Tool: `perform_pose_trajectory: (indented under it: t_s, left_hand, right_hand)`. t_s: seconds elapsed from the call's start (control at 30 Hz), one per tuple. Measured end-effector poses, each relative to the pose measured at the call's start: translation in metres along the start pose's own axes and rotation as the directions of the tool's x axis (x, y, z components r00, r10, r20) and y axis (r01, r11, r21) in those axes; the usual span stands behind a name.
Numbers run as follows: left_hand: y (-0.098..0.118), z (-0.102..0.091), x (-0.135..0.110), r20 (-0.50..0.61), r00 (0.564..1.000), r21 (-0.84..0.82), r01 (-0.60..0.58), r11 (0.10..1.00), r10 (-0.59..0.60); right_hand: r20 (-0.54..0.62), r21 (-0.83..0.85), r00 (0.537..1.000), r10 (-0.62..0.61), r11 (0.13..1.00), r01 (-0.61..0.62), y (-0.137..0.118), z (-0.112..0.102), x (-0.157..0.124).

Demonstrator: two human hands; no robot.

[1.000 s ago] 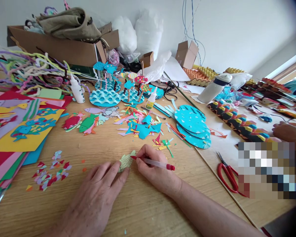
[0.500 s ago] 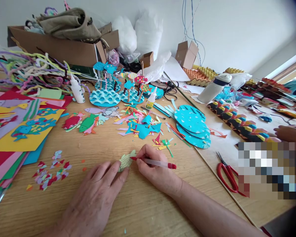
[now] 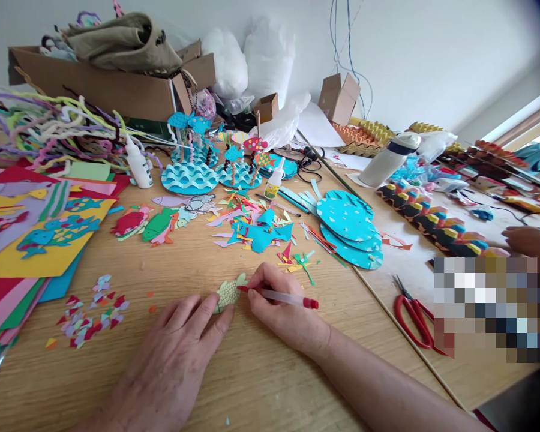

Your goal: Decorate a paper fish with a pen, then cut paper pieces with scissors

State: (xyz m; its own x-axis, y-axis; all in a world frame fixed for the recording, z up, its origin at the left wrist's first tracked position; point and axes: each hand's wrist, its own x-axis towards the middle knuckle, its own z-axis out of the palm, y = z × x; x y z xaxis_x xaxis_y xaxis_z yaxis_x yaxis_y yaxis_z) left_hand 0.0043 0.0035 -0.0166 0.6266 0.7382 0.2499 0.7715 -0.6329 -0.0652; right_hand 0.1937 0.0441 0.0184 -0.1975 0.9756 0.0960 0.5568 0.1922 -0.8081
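A small light-green paper fish (image 3: 228, 294) with drawn scales lies on the wooden table (image 3: 270, 384). My left hand (image 3: 180, 339) rests flat, its fingertips on the fish's left edge, fingers stretched out. In my right hand (image 3: 279, 309) is a pen (image 3: 285, 297) with a red tip, a red end and a translucent barrel; its tip is at the fish's tail end. Beyond the hands lie a green paper fish (image 3: 159, 224), a red paper fish (image 3: 129, 221) and blue paper scraps (image 3: 263, 231).
Red-handled scissors (image 3: 414, 318) and a long thin stick (image 3: 387, 312) lie to the right. Stacked blue discs (image 3: 348, 216), glue bottles (image 3: 138, 163) and wavy blue stands (image 3: 189, 177) are farther back. Paper bits (image 3: 94, 315) and coloured sheets (image 3: 9, 300) lie left. Another person's hand (image 3: 531, 240) is at right.
The view has shifted very slightly. Both hands, the pen and the paper fish keep practically the same positions relative to each other.
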Motion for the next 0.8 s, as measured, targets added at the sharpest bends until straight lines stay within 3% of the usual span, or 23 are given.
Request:
perform_pose_trajectory:
  t_s: [0.27, 0.47, 0.8]
  left_hand:
    - [0.0021, -0.0006, -0.0001, 0.002, 1.000, 0.021, 0.010, 1.000, -0.010]
    - [0.0026, 0.0002, -0.0009, 0.003, 1.000, 0.046, -0.002, 0.999, 0.002]
    - [0.0025, -0.0059, 0.0000, -0.006, 1.000, 0.008, 0.003, 1.000, -0.003]
  right_hand:
    - [-0.004, 0.007, 1.000, -0.024, 1.000, 0.024, 0.0008, -0.0005, -0.0012]
    - [-0.012, 0.119, 1.000, 0.004, 0.993, -0.002, 0.0006, -0.0019, -0.0006]
    - [-0.008, 0.070, 1.000, -0.001, 0.998, 0.001, 0.0039, 0.0013, 0.0001]
